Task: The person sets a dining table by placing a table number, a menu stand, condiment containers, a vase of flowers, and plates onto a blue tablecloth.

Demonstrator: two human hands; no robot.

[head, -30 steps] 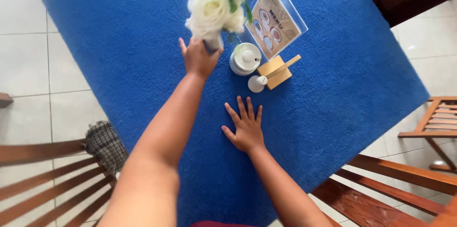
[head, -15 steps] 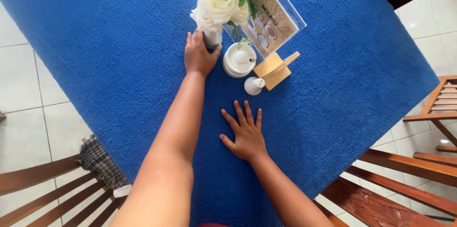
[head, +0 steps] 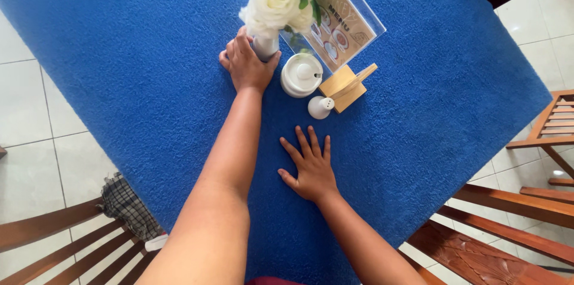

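Since the earlier frame, the left hand (head: 246, 65) had drawn the small white vase (head: 265, 46) of cream fabric roses (head: 276, 2) nearer along the fuzzy blue surface (head: 119, 52), fingers wrapped around its base near the far edge. One right hand (head: 308, 166) lay flat, fingers apart. Beside the vase stood one round lidded white pot (head: 301, 74), one white shaker (head: 320, 107), one wooden holder (head: 345, 86) and one clear menu stand (head: 344, 19).

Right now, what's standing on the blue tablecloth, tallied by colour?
White: 3, the flower vase held by the left hand, lidded pot, shaker
Wooden: 1, holder
Clear: 1, menu stand
Total: 5
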